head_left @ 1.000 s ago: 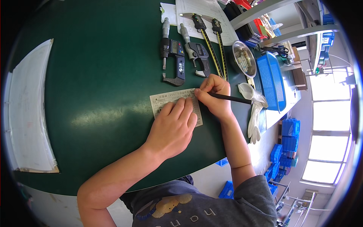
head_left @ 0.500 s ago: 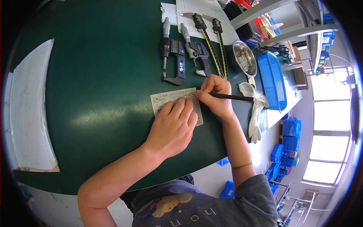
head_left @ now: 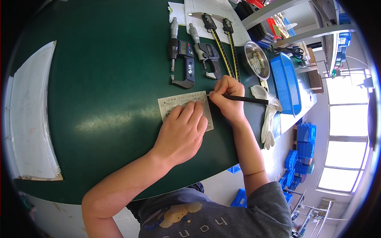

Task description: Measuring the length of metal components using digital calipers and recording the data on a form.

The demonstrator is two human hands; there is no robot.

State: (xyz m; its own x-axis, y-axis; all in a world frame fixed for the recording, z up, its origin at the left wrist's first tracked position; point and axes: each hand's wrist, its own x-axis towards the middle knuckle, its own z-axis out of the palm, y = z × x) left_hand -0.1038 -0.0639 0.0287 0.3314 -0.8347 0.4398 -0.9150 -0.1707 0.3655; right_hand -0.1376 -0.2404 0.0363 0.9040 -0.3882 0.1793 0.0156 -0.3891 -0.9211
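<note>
A printed paper card (head_left: pixel 170 101) lies on the green tabletop in front of me. My left hand (head_left: pixel 182 133) rests on it, palm down with the fingers stretched out, covering much of its print. My right hand (head_left: pixel 229 99) grips a black pen (head_left: pixel 250 99) at the card's upper right corner; the tip is small and close to the card's edge, and I cannot tell whether it touches. Beyond the card lie two digital micrometers (head_left: pixel 185 63) (head_left: pixel 208 55). Two digital calipers (head_left: pixel 217 39) (head_left: pixel 231 39) lie to their right, partly on a printed sheet (head_left: pixel 194 33).
At right stand a metal bowl (head_left: pixel 254 59) of small pieces, a blue basket (head_left: pixel 287 83) and a white glove (head_left: pixel 269 123) at the table edge. White papers (head_left: pixel 33 115) lie far left. A shelf frame (head_left: pixel 285 12) rises at upper right; blue crates (head_left: pixel 305 141) stand beyond the table.
My right hand with the pen has shifted slightly to the right, off the card's corner. My left hand stays where it was on the card.
</note>
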